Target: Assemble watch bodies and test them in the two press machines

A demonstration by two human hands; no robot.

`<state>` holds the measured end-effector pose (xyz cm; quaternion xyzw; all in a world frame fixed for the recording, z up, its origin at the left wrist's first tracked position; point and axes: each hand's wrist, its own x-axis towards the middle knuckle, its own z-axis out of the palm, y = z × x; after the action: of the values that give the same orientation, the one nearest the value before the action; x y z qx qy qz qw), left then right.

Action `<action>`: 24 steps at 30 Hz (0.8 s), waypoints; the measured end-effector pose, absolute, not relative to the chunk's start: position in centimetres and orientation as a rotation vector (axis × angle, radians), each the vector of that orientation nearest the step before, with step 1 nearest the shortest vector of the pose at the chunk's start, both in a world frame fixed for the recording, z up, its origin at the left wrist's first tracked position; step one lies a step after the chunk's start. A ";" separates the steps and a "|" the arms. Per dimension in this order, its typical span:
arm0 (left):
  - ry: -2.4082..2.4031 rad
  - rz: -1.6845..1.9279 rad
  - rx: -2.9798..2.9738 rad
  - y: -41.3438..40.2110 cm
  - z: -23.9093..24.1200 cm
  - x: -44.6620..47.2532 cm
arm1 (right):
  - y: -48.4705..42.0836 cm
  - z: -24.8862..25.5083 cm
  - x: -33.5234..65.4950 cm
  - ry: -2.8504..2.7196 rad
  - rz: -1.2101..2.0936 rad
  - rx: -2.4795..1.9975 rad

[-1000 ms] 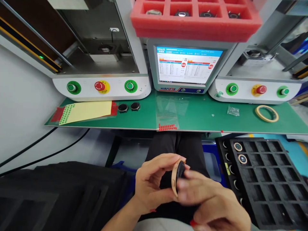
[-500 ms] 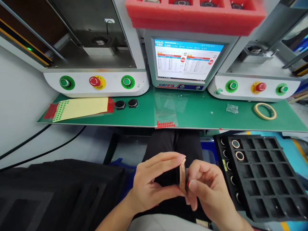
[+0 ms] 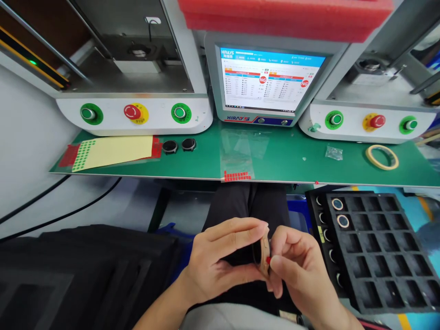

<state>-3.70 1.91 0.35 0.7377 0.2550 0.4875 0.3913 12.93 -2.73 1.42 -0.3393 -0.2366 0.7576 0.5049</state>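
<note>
My left hand (image 3: 220, 261) grips a round rose-gold watch case (image 3: 263, 255) by its edge, held upright over my lap. My right hand (image 3: 295, 270) pinches against the case's right side, a small red sticker at its fingertip. Both hands sit below the green bench mat (image 3: 292, 160). To the right stands a black compartment tray (image 3: 374, 252) with two round cases in its upper left cells.
Two black round cases (image 3: 178, 145) and a yellow sticker sheet (image 3: 113, 151) lie on the mat's left. A tape roll (image 3: 382, 157) lies at right. A monitor (image 3: 268, 82) stands between two machines with green and red buttons. Red foam tray (image 3: 285, 20) above. Black trays (image 3: 85, 275) lower left.
My right hand came in from below and closed its fingertips on the case's right side; the case turned more edge-on. The view tilted slightly downward.
</note>
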 end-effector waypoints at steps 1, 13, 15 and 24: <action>0.652 1.235 1.880 2.0 0.4 -3.7 | -2.7 1.3 13.0 -0.588 1.823 -0.813; 0.567 1.159 1.238 2.0 -1.1 -2.9 | -2.3 1.9 12.4 -0.366 1.875 -0.602; 0.534 1.092 0.917 1.9 -1.2 -2.8 | -2.2 1.9 13.0 -0.366 1.818 -0.617; 0.554 1.016 0.538 0.8 -1.0 -1.6 | -2.4 1.9 13.9 -0.422 1.619 -0.789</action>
<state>-1.60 0.80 -1.02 0.2511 0.2585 0.4743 0.8032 13.88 -2.45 1.94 -0.3406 -0.1820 0.6990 0.6019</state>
